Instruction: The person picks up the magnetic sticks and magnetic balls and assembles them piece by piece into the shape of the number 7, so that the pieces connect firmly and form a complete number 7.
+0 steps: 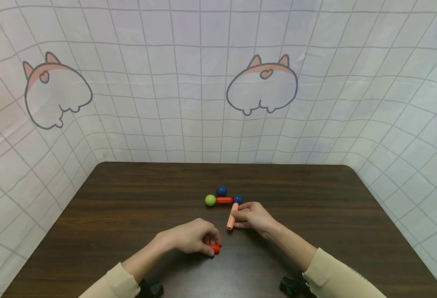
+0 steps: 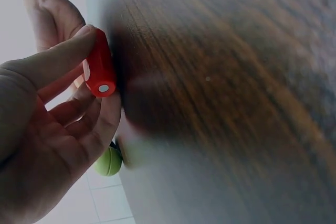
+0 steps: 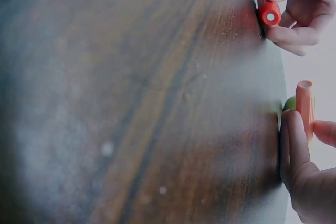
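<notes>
My left hand (image 1: 196, 236) holds a red rod (image 2: 100, 69) between thumb and fingers, low over the dark tabletop. The rod has a round silver spot on its end. Just right and farther back, my right hand (image 1: 254, 217) pinches a peach-coloured rod (image 1: 232, 217), tilted, its far end at the right blue ball (image 1: 237, 199). Whether the two touch, I cannot tell. Beyond the hands, a second red rod (image 1: 224, 200) lies between a green ball (image 1: 210, 200) and that blue ball. Another blue ball (image 1: 221, 191) sits just behind this rod.
The dark wooden table (image 1: 129, 186) has rounded back corners. A white grid-patterned curtain (image 1: 188, 91) with cartoon drawings surrounds its back and sides. Black devices (image 1: 292, 285) show at both wrists, by the cream sleeves (image 1: 337, 273).
</notes>
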A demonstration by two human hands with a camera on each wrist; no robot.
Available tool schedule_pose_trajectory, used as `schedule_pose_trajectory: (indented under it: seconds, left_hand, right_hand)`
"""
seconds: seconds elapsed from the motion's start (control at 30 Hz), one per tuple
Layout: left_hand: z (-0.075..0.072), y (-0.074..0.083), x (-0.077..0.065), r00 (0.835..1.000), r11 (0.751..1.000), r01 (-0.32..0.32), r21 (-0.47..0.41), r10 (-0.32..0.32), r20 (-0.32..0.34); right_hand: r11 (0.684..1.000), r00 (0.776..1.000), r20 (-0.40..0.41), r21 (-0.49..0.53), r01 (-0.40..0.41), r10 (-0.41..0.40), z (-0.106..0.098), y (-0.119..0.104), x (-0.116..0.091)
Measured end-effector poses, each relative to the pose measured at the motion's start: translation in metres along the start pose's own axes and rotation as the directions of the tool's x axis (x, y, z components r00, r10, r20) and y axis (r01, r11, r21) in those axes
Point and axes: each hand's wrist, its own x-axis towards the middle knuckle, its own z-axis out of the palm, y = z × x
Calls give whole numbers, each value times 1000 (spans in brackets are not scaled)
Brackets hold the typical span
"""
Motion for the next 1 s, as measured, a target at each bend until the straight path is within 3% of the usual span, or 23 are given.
schedule_pose_trajectory:
  seconds: [0.1,0.2,0.3,0.5,0.6,0.77,1.0]
  left_hand:
    - [-12,35,-7,1000,1000,15,-11,-16,-9]
    - [-16,48,-9,999,999,48,-13,-48,-20]
    - [-16,53,-7,994,993,101,-55,-103,-34]
    - [-14,53,-6,988,982,144,-119,-150,-45]
    - [-13,53,-5,979,965,186,-183,-198,-50]
    - [-10,53,-2,954,904,249,-349,-291,-75]
    - [-5,54,2,929,803,267,-532,-361,-79]
  right_hand:
    - [1000,1000,0,2,-4,4,0,0,0]
    - [1000,1000,4,5,-3,3,0,0,0]
    - [1000,1000,10,8,0,0,0,-1,-1]
    - [1000,1000,17,8,2,-3,0,-4,-3]
    - [1000,1000,15,8,-2,2,0,-4,-4]
    - [1000,1000,19,9,-4,3,-1,-3,-3]
    - [1000,1000,19,22,0,0,-2,-2,-3]
